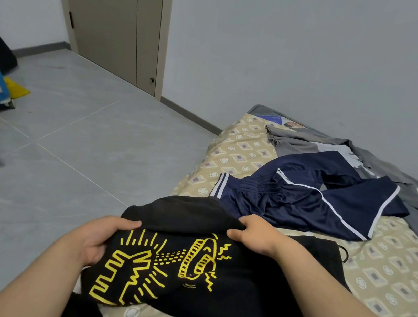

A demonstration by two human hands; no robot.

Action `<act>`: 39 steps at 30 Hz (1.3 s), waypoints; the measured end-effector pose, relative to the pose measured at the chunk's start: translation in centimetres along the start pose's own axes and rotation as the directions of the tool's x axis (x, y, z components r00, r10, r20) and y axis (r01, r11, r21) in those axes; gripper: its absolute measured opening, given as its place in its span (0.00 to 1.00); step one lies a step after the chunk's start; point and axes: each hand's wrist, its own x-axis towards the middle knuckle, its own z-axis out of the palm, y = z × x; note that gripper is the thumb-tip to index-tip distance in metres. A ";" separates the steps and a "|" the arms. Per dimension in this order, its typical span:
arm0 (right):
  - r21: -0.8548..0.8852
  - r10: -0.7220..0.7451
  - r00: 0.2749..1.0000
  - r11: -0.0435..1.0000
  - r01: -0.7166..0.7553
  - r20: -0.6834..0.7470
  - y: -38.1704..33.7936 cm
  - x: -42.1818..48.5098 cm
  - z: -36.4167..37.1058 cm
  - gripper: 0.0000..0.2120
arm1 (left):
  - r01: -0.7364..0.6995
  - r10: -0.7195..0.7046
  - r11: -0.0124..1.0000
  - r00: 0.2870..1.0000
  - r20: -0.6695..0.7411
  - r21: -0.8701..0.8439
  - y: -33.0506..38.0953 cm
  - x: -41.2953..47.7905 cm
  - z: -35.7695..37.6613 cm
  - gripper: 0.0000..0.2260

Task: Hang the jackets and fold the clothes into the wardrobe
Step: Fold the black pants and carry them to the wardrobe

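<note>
The black top [223,294] with the yellow print lies right under the hands, on the near corner of the bed [386,280]. Its long axis runs crosswise in front of the person, and its upper part is flopped over on the far side. The left hand [99,239] pinches the top's left edge, thumb on the cloth and fingers curled beneath. The right hand [253,233] grips the folded-over far edge, fingers bent round it. Both hands are equally near, so the fold probably turns on drawing that far edge toward the person. Left of the top the mattress ends and the floor [69,152] drops away, so little cloth is supported there. To its right there is bare sheet. Beyond the top, just apart, lie navy track trousers [303,206], and farther off a grey garment [311,146]. The brown doors [108,23] stand well beyond, to its far left.
</note>
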 end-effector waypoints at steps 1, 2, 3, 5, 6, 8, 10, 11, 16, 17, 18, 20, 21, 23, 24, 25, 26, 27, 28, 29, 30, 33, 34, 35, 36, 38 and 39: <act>0.038 0.022 0.999 0.999 -0.023 0.043 -0.3 -0.5 -0.7 0.10 | 0.006 -0.005 1.000 0.999 0.041 -0.024 -0.1 -0.8 -0.4 0.21; 0.088 0.033 0.996 0.995 -0.041 0.089 -0.7 -1.1 -1.5 0.11 | 0.002 0.001 0.999 0.995 0.098 -0.033 -0.2 -1.5 -0.9 0.23; 0.150 0.032 0.992 0.987 -0.050 0.122 -1.0 -1.4 -2.0 0.12 | -0.006 0.010 0.999 0.990 0.142 -0.031 -0.5 -2.3 -1.4 0.26; 0.249 -0.023 0.999 0.968 0.010 0.048 -1.9 -1.7 -2.1 0.10 | -0.021 0.023 1.000 0.980 0.200 -0.011 -0.9 -3.2 -2.2 0.30; 0.200 -0.055 0.996 0.977 0.068 -0.072 -2.3 -1.6 -1.6 0.08 | -0.025 0.019 0.999 0.981 0.192 0.028 -1.1 -3.5 -2.5 0.28; -0.090 -0.112 0.941 0.992 0.087 -0.319 -2.6 -0.9 0.4 0.07 | -0.030 0.019 0.982 0.998 0.062 0.185 -1.6 -3.6 -2.6 0.18; -0.194 -0.120 0.924 0.980 0.051 -0.362 -2.5 -1.0 3.2 0.15 | -0.060 0.118 0.938 0.981 -0.151 0.342 -2.2 -2.7 -2.5 0.14; -0.164 -0.078 0.935 0.986 0.022 -0.345 -2.0 -1.2 4.5 0.19 | -0.079 0.172 0.920 0.961 -0.215 0.384 -2.4 -2.1 -2.5 0.16; 0.023 0.050 0.849 0.999 -0.044 -0.526 1.9 -2.9 5.6 0.20 | 0.037 0.057 0.954 0.951 -0.303 0.297 -2.4 -1.0 -1.4 0.11; 0.049 0.085 0.815 0.996 -0.069 -0.573 3.2 -3.2 4.7 0.19 | 0.027 0.054 0.964 0.955 -0.292 0.265 -2.4 -0.8 -1.2 0.11; 0.062 0.127 0.782 0.992 -0.112 -0.611 4.7 -3.6 3.7 0.19 | 0.027 0.040 0.971 0.962 -0.271 0.239 -2.4 -0.5 -1.1 0.12; 0.092 0.251 0.728 0.963 -0.252 -0.638 8.2 -4.7 1.7 0.20 | 0.049 0.004 0.978 0.968 -0.253 0.202 -2.4 0.5 -0.9 0.13; 0.124 0.329 0.705 0.937 -0.326 -0.629 10.1 -5.4 1.0 0.21 | 0.069 -0.014 0.976 0.966 -0.258 0.207 -2.4 1.0 -0.9 0.14; 0.234 0.488 0.671 0.869 -0.436 -0.558 13.3 -6.9 0.4 0.23 | 0.098 -0.041 0.968 0.970 -0.239 0.233 -2.5 1.5 -0.6 0.14; 0.302 0.541 0.672 0.841 -0.450 -0.506 14.4 -7.7 0.3 0.25 | 0.103 -0.051 0.969 0.972 -0.228 0.225 -2.6 1.7 -0.4 0.12; 0.392 0.583 0.688 0.808 -0.439 -0.431 15.3 -8.2 0.3 0.26 | 0.107 -0.055 0.969 0.972 -0.227 0.223 -2.6 1.7 -0.2 0.11; 0.499 0.603 0.716 0.768 -0.401 -0.353 16.0 -8.5 0.3 0.27 | 0.109 -0.058 0.969 0.972 -0.226 0.222 -2.6 1.8 -0.1 0.10; 0.596 0.600 0.752 0.719 -0.358 -0.272 16.5 -8.7 0.2 0.26 | 0.106 -0.054 0.969 0.973 -0.226 0.222 -2.7 2.0 -0.1 0.09; 0.671 0.579 0.793 0.667 -0.325 -0.191 16.9 -8.7 -0.1 0.25 | 0.104 -0.051 0.968 0.972 -0.228 0.228 -2.7 2.0 -0.1 0.09; 0.719 0.549 0.828 0.620 -0.313 -0.113 17.0 -8.9 -0.5 0.22 | 0.108 -0.055 0.969 0.971 -0.234 0.223 -2.8 2.1 -0.1 0.10; 0.746 0.509 0.858 0.594 -0.300 -0.060 16.7 -9.0 -0.8 0.19 | 0.117 -0.060 0.965 0.970 -0.236 0.236 -2.8 2.0 -0.1 0.12; 0.689 0.426 0.890 0.695 -0.207 -0.162 15.6 -9.0 -1.6 0.15 | 0.133 -0.078 0.961 0.972 -0.223 0.244 -2.9 1.8 0.1 0.16; 0.664 0.394 0.895 0.729 -0.166 -0.209 14.9 -9.2 -2.0 0.15 | 0.126 -0.071 0.961 0.972 -0.224 0.245 -3.0 1.7 0.2 0.16; 0.638 0.353 0.904 0.760 -0.126 -0.242 14.3 -9.5 -2.5 0.15 | 0.113 -0.059 0.963 0.974 -0.219 0.245 -3.1 1.9 0.3 0.17; 0.599 0.304 0.913 0.796 -0.086 -0.272 13.5 -9.9 -3.1 0.14 | 0.099 -0.045 0.966 0.974 -0.224 0.237 -3.2 1.9 0.4 0.18; 0.474 0.196 0.914 0.881 -0.005 -0.355 11.7 -11.1 -4.7 0.13 | 0.074 -0.015 0.967 0.972 -0.236 0.244 -3.6 1.9 0.4 0.21; 0.410 0.136 0.909 0.911 0.041 -0.394 10.4 -11.7 -5.6 0.12 | 0.062 0.015 0.956 0.965 -0.260 0.285 -3.8 2.0 0.6 0.22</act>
